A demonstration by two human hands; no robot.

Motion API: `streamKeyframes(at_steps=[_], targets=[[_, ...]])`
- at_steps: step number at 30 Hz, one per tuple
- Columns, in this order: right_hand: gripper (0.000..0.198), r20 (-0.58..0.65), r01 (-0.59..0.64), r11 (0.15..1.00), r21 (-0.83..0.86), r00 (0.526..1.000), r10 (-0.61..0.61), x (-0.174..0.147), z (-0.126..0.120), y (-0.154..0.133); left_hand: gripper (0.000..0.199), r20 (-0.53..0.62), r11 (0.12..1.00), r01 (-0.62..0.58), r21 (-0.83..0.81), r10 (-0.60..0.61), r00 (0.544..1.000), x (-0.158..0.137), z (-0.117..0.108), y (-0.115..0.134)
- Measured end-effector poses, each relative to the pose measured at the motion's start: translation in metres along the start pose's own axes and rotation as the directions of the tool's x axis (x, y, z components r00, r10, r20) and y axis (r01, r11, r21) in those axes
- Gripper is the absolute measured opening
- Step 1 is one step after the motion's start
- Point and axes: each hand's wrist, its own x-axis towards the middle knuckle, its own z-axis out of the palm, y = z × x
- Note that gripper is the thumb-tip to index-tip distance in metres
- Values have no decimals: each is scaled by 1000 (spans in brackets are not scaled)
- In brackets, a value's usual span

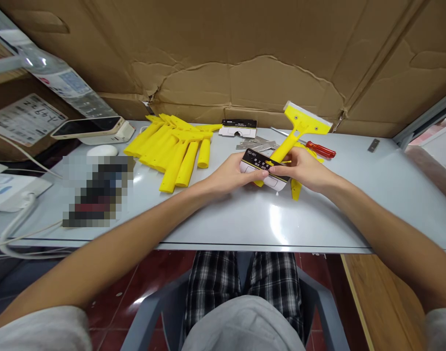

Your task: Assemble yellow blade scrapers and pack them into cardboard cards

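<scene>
From where I stand, at the far left a clear plastic bottle leans behind a phone, with a power strip nearer on the worktop. Right of these lies a heap of yellow scraper handles, hollow-looking at their near ends.

Next comes the left hand: its grip is closed on the printed packaging, thumb pressed flat on the black-and-white face. The packaging looks like thin card, light and easily creased, so I would pinch it by its edges. A matching black-and-white package lies beyond, and loose metal blades lie just to its right.

The yellow scraper is up between the two hands, over the near middle-right of the worktop, tilted with its head far and right and its shaft passing behind the packaging. It looks light, stiff and rather smooth; the shaft is the place to hold, well clear of the pale edge on the head. The right hand has its grip closed around that shaft, thumb resting against the packaging.

Farther right lie a red-handled screwdriver and a small metal plate.
</scene>
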Motion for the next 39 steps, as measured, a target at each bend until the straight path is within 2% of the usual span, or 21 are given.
streamKeyframes(at_steps=[3,7,10,14,17,20,24,28,33,39], targets=[[63,-38,2,999,49,999,0,-1,3,-2,34,27,1000,12,-27,-12,1000,-1,0,1],[72,-243,45,965,259,970,19,3,-3,-8,35,40,994,69,-85,-66,997,-2,2,6],[63,-371,117,916,383,928,37,9,-15,-10,32,41,990,97,-106,-93,995,-2,3,8],[47,-460,175,896,408,887,36,13,-21,-9,31,19,994,101,-49,-101,995,-2,3,8],[39,-449,167,904,394,893,31,12,-14,-7,42,-23,996,86,-27,-87,996,-3,3,9],[36,-416,143,912,384,909,32,9,-6,-6,41,-46,994,112,-14,-113,993,-3,4,11],[40,-375,136,925,355,927,8,7,-3,-5,46,-44,990,131,-57,-134,990,-4,6,10],[45,-348,82,936,342,937,45,6,1,-3,50,-34,984,153,-89,-156,987,-3,6,7],[57,-342,70,942,329,938,50,4,7,0,49,-55,988,126,-84,-131,990,-3,5,2],[53,-300,53,957,286,953,37,4,7,2,45,-74,987,126,-101,-134,988,-2,6,3]])
